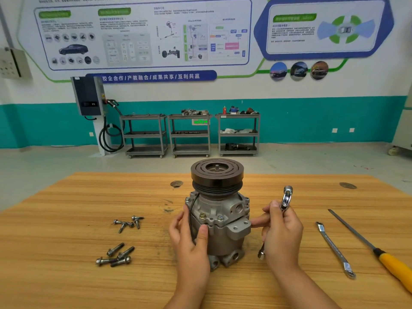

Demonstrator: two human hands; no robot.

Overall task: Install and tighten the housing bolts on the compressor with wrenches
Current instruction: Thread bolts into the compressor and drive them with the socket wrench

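Automotive training workshop, wall posters, parts carts, wooden workbench

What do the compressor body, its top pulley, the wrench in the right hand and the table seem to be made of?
Compressor body: probably cast aluminium, matt pale grey, slightly rough.
Pulley: likely steel, dark finish, ribbed belt grooves.
Wrench: bright polished steel, perhaps chrome-plated, mirror glints.
Table: wood or wood-look laminate; streaky orange-brown grain, cannot tell which.

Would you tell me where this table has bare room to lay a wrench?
The table is bare beyond the small bolts, and along the near edge below the long bolts. A narrow strip runs between the right hand and the spare wrench. Around the compressor it is crowded.
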